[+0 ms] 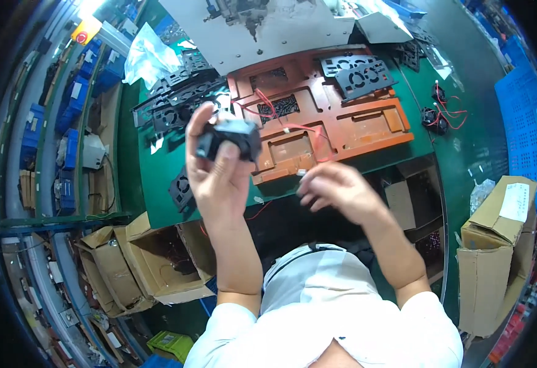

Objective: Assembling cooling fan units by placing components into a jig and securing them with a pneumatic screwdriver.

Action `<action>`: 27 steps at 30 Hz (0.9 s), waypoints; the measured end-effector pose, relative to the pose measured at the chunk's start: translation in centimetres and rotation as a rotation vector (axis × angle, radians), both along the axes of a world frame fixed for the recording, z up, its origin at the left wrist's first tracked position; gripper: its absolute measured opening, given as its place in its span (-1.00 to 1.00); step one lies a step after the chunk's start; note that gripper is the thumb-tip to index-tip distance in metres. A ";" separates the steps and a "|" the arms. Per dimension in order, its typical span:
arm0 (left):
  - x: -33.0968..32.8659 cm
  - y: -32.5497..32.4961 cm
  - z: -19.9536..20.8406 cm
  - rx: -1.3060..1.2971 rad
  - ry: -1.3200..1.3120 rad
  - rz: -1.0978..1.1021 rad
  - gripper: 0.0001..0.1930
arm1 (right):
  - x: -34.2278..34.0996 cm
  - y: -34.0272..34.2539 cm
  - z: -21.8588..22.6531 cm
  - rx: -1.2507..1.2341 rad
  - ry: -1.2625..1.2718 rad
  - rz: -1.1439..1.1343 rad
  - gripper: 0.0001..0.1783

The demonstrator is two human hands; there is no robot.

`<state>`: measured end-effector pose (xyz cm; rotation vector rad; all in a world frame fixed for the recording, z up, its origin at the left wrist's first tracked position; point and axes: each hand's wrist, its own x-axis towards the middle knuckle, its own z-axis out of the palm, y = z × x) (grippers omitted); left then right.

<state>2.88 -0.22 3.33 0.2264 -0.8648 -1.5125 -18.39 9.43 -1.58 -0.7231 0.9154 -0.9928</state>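
The left hand [215,172] clasps a black blocky part [239,136] between thumb and fingers, best held steady; the right hand [336,189] curls beside a red wire [319,131], its grip too blurred to tell.

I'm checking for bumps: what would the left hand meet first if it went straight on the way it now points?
Probably the pile of black plates: the left hand, holding a black part, points up the picture toward it. The hand looks raised, though, so it might pass above.
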 end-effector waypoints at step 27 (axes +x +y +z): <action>7.2 -9.4 10.1 0.075 0.571 -0.127 -0.62 | 14.5 1.0 -8.2 -0.718 0.365 0.707 -0.44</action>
